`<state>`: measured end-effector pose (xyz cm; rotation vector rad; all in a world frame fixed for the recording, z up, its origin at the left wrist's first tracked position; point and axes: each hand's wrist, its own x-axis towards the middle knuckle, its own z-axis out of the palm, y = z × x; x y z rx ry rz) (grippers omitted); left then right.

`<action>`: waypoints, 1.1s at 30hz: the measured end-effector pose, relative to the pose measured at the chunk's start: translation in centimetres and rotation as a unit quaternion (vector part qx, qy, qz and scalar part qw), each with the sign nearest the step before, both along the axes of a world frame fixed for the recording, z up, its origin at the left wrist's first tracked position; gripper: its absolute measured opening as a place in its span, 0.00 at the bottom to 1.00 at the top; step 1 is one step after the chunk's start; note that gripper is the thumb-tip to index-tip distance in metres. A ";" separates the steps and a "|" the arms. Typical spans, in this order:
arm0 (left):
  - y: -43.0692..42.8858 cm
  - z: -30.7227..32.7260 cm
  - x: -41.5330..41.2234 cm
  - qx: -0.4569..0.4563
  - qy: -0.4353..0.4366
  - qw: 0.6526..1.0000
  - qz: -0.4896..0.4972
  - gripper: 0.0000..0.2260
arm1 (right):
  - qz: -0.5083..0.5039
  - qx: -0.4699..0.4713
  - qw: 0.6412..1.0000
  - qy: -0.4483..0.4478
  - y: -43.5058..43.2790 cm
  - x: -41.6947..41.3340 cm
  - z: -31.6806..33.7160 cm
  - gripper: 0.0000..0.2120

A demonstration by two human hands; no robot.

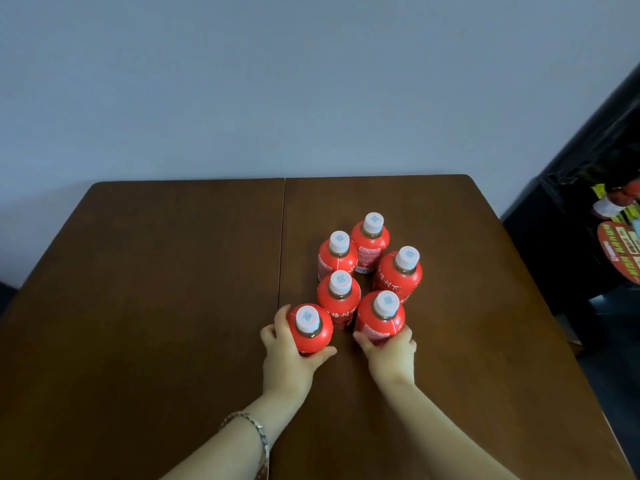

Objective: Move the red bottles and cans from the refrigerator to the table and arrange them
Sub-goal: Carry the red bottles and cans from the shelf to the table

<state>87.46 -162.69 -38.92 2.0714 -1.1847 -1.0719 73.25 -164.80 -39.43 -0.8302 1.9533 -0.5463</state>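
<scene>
Several red bottles with white caps stand upright in a cluster on the brown wooden table (138, 289). My left hand (285, 355) grips the nearest left bottle (311, 332) around its body. My right hand (391, 355) wraps the front right bottle (381, 320) from below. Behind them stand a middle bottle (339, 299), a right bottle (400, 271), and two at the back, one (337, 256) left and one (370, 244) right.
A seam (282, 237) runs down the table's middle. A pale wall (311, 81) stands behind the table. At the right edge is a dark cabinet (554, 230) with colourful items (620, 251) inside. A bracelet (258, 434) circles my left wrist.
</scene>
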 end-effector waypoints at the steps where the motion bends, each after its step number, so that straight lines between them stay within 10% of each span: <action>1: -0.1 0.4 -0.3 0.028 0.022 0.999 0.028 0.44 | 0.036 0.023 0.999 0.017 -0.2 -0.2 0.0 0.32; 7: 2.1 3.7 -2.8 0.275 0.047 0.960 0.027 0.26 | 0.278 0.122 0.952 0.041 1.7 -3.4 3.5 0.14; 13: 4.4 10.6 -5.5 0.140 0.004 0.973 -0.181 0.05 | 0.355 0.075 0.922 0.135 4.7 -7.7 10.0 0.21; 23: 6.8 19.7 -13.4 -0.009 -0.143 0.877 -0.458 0.08 | 0.175 0.034 0.962 0.206 15.0 -15.3 19.4 0.23; 33: 23.0 25.6 -27.0 -0.147 -0.148 0.659 -0.722 0.09 | -0.073 0.088 0.960 0.254 39.4 -21.3 25.2 0.15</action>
